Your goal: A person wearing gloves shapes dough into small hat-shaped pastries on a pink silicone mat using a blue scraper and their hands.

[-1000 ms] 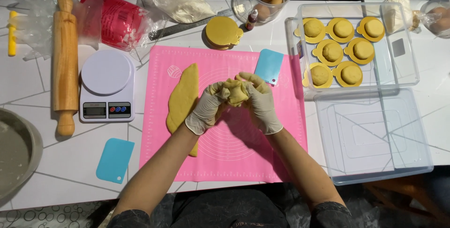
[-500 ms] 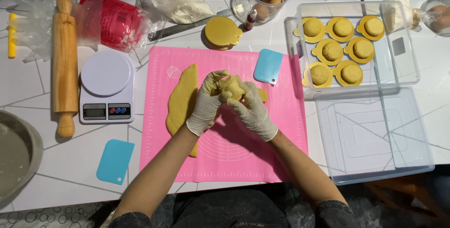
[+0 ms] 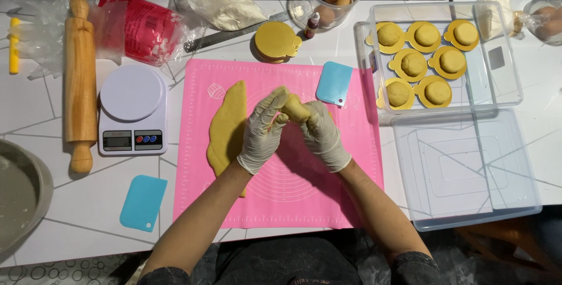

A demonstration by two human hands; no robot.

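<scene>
I hold a small lump of yellow dough up above the pink silicone mat, between both gloved hands. My left hand curls around it from the left, fingers bent and the fingertips touching the lump's near side, while my right hand closes on it from the right, thumb and fingers pinching the dough so that its top end sticks out above them. The two hands touch each other around the lump. On the mat just left of my left hand lies a long flattened slab of the same dough, partly covered by my left wrist. A light blue scraper rests on the mat's upper right corner, just beyond my right hand, and a second blue scraper lies on the white table off the mat's lower left edge. To the left of the mat stands a white kitchen scale, and beside that a wooden rolling pin. Beyond the mat sits a stack of gold round boards. To the right, a clear plastic box holds six dough balls on gold boards, and its clear lid lies flat nearer to me. A metal bowl shows at the left edge.
</scene>
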